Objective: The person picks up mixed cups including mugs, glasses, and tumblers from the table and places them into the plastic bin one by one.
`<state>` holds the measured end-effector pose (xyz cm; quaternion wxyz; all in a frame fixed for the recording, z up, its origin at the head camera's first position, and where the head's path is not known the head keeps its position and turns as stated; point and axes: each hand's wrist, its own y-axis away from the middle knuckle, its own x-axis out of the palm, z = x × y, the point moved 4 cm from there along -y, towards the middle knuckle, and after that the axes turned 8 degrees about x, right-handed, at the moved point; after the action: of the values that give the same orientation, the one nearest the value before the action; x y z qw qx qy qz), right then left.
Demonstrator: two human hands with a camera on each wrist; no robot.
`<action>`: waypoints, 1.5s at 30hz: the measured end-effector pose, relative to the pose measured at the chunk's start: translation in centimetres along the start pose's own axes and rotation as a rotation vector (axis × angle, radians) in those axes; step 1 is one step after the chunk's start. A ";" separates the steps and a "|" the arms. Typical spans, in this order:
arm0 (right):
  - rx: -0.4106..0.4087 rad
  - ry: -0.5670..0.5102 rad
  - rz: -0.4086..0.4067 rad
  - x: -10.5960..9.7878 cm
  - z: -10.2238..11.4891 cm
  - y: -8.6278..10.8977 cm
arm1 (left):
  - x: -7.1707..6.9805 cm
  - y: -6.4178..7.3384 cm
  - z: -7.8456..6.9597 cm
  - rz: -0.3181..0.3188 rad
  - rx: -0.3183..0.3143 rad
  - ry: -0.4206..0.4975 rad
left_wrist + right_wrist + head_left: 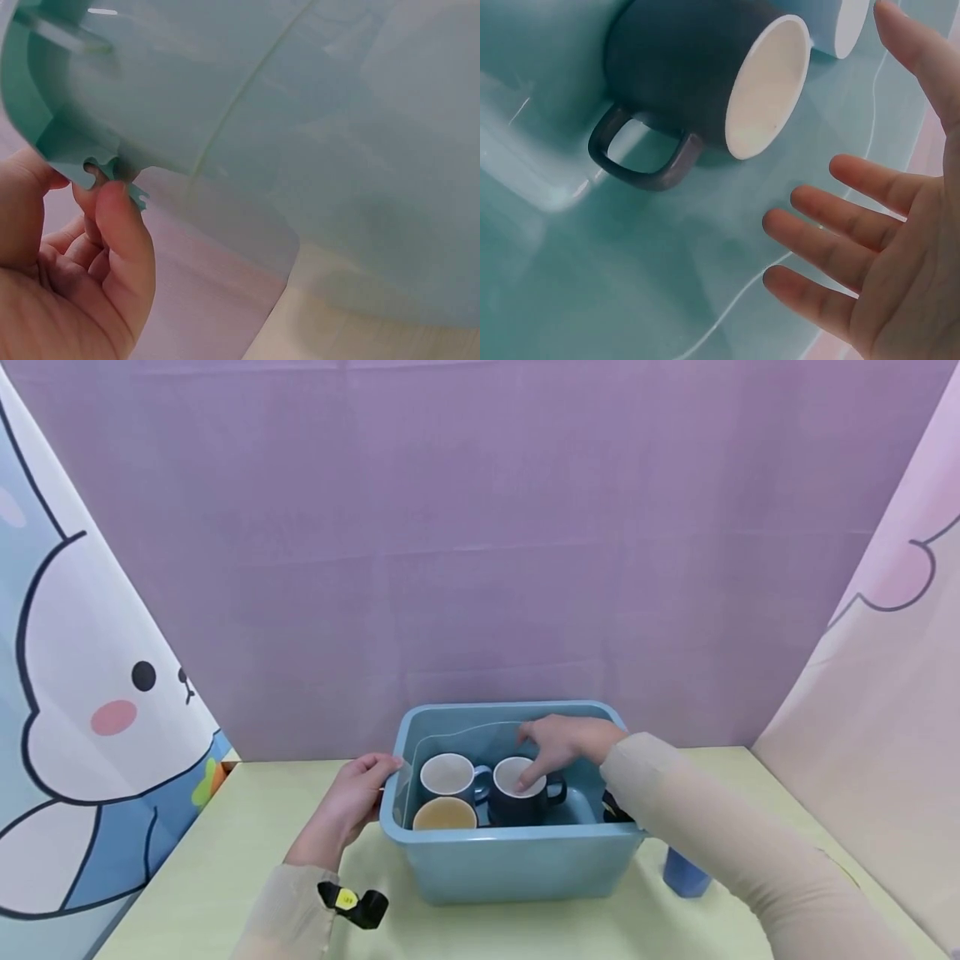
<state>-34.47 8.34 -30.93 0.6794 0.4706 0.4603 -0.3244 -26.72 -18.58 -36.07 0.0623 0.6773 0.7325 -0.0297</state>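
A light-blue plastic tub (pixel 525 867) holds three mugs. My left hand (pixel 351 802) grips its left rim; in the left wrist view, thumb and fingers (pixel 126 247) pinch the rim's edge. Over the tub, my right hand (pixel 566 742) has its fingers spread. A dark mug (pixel 514 810) with a white inside is right below it, and the right wrist view shows a gap between the fingers (pixel 821 244) and this mug (pixel 679 67). Left of the dark mug stands a blue mug (pixel 447 775), white inside. A cup with a yellowish inside (pixel 445 815) is nearer the front wall, which hides its lower part.
The tub stands on a pale yellow-green table (pixel 300 918). Beside its right end, partly behind my right sleeve, is a small blue object (pixel 685 873). A purple cloth (pixel 480 568) hangs behind, with printed cloths on both sides.
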 end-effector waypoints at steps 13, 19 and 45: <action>0.002 -0.022 -0.011 -1.5 -0.8 1.6 | 0.3 -0.1 -0.1 0.009 -0.001 -0.004; 0.003 -0.021 -0.020 -2.2 -0.9 2.1 | 0.3 -0.2 -0.2 0.007 0.001 -0.007; -0.013 -0.005 -0.010 -4.3 -1.6 4.6 | 0.0 -0.4 0.0 0.007 0.000 0.001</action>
<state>-32.56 11.42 -25.55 0.6820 0.4630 0.4631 -0.3258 -27.08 -18.62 -36.13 0.0618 0.6797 0.7303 -0.0291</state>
